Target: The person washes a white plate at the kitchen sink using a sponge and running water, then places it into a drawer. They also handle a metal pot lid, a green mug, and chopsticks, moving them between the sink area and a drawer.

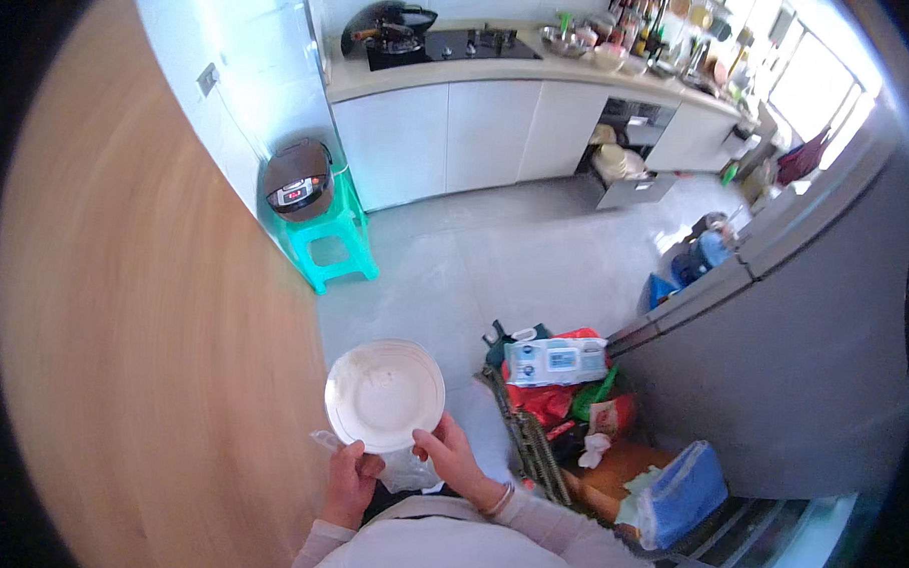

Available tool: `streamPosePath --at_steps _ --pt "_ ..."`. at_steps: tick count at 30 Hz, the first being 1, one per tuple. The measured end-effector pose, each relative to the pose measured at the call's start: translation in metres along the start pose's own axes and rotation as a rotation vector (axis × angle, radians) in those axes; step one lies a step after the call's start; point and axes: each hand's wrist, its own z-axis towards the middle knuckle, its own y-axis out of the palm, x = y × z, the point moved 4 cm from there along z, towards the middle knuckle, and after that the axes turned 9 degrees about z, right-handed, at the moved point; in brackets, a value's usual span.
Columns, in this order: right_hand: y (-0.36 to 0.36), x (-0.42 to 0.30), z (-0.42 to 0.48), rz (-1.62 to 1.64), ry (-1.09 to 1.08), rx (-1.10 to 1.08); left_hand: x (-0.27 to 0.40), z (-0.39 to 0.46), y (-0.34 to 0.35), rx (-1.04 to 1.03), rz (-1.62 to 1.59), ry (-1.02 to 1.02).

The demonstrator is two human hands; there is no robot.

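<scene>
A round white plate [385, 396], with small marks or crumbs on its upper left part, is held in front of my body above the grey floor. My left hand [351, 479] grips its lower left rim, thumb on top. At the lower right rim is my right hand [452, 455], its thumb at the edge and its fingers beneath. Clear plastic film, perhaps a bag [407, 470], hangs below the plate between both hands. The undersides of the plate and the fingertips are hidden.
A rice cooker [300, 181] stands on a green plastic stool [336, 238] by the wall. At right are a wipes pack [557, 361], bags and a blue fabric item [684, 495] beside a grey panel [782, 355]. Ahead, a kitchen drawer [638, 191] stands pulled out below the counter [432, 77].
</scene>
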Motion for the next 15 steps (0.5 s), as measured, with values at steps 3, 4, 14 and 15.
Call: streamPosePath --at_steps 3,4,14,15 --pt "0.014 -0.018 0.065 0.034 0.017 -0.083 0.031 0.044 -0.001 0.216 -0.201 -0.079" --pt "0.013 -0.016 0.088 -0.013 0.017 -0.063 0.038 0.063 -0.002 0.242 -0.193 -0.087" --pt "-0.019 -0.108 0.264 0.098 -0.151 0.283 0.097 0.324 0.047 -0.306 -0.152 -0.236" --pt "-0.025 -0.127 0.275 0.092 -0.196 0.341 0.113 0.349 0.066 -0.344 -0.063 -0.264"
